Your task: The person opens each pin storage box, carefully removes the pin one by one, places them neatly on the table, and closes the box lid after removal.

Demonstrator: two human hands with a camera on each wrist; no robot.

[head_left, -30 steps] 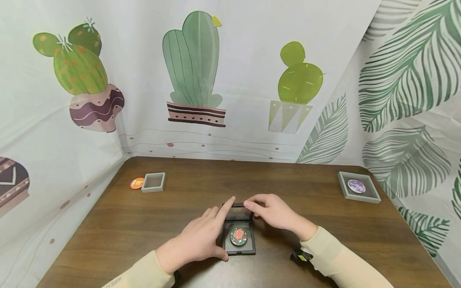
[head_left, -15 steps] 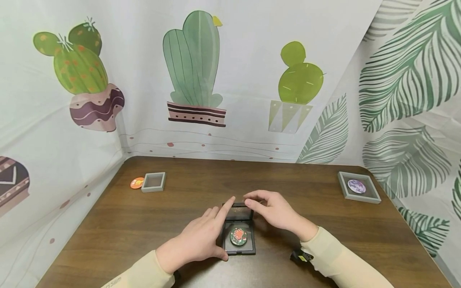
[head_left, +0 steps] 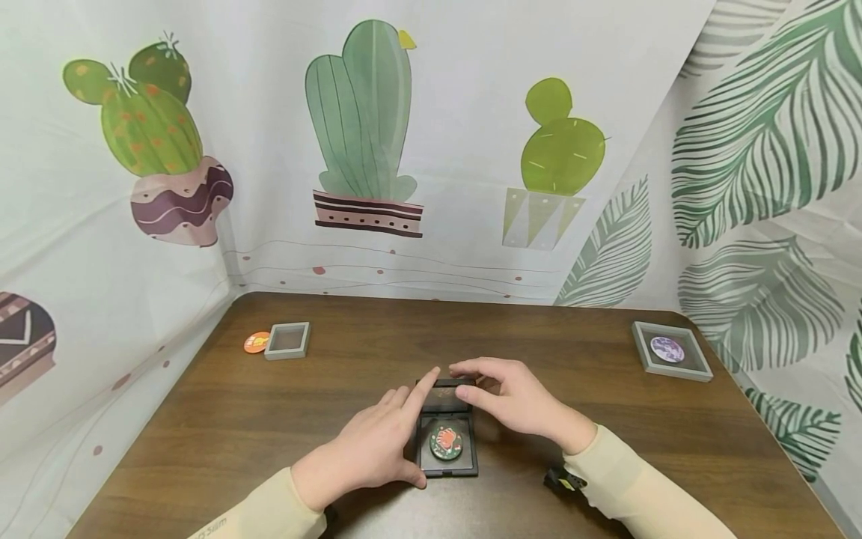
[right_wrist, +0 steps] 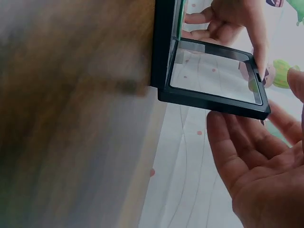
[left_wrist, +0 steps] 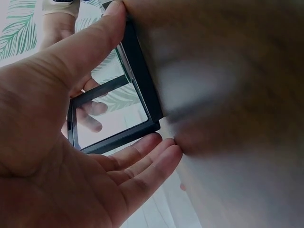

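A black square display case [head_left: 474, 458] stands opened on the table, its clear-windowed lid [right_wrist: 213, 103] raised from the back. On the base's clear film lies a round dark green badge [head_left: 446, 442] with a red design. My left hand [head_left: 369, 442] holds the case at its left side, thumb at the front left corner and index finger reaching to the lid's top edge. My right hand [head_left: 521, 397] is at the lid's right side. In the right wrist view, its fingertips [right_wrist: 218, 118] are behind the lid and its thumb stands apart from it.
A small grey frame [head_left: 287, 355] at the back left partly overlaps an orange round badge [head_left: 256, 343]. At the back right lies a larger grey frame [head_left: 640, 352] with a purple round badge [head_left: 667, 349]. A printed curtain [head_left: 465, 150] hangs behind the table [head_left: 572, 337].
My right thumb has moved away from the lid's top corner, and the right fingers have spread and shifted slightly left behind it. The left hand, case and badge stay put.
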